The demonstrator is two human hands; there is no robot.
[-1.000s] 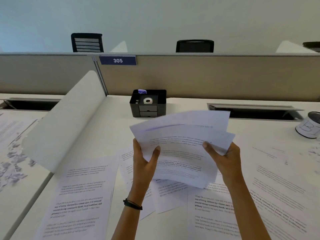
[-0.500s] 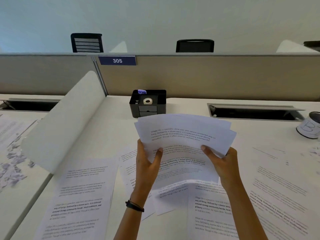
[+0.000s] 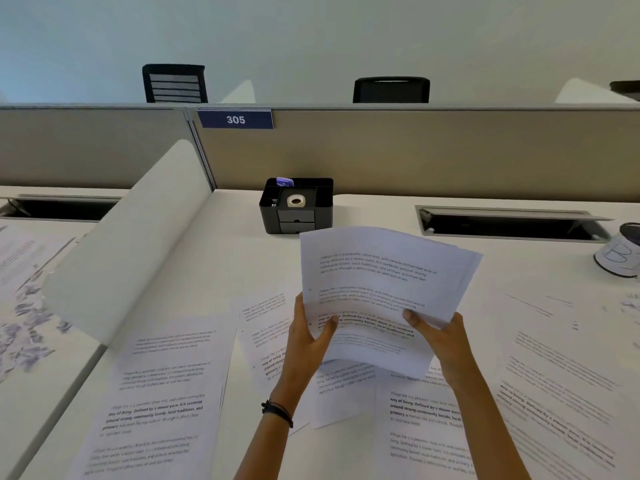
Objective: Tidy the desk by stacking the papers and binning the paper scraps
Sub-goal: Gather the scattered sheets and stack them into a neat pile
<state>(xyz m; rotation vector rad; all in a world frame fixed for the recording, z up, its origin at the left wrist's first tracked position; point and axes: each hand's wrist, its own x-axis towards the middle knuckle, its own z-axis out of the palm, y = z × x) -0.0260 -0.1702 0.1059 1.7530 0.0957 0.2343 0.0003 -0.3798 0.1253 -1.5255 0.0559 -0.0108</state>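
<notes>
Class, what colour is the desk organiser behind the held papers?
Black, clearest in the head view: desk organiser.

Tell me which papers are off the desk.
The bundle of sheets gripped by the left hand and right hand; the other sheets lie flat on the desk.

Black organizer [image 3: 296,221] with tape roll [image 3: 295,201]

I see the stack of papers [image 3: 381,289], printed and slightly fanned, lifted and tilted over the middle of the desk [image 3: 228,265]. Loose sheets [image 3: 166,393] lie flat along its near edge. Paper scraps [image 3: 24,327] litter the neighbouring desk [image 3: 48,393], leftward.
</notes>
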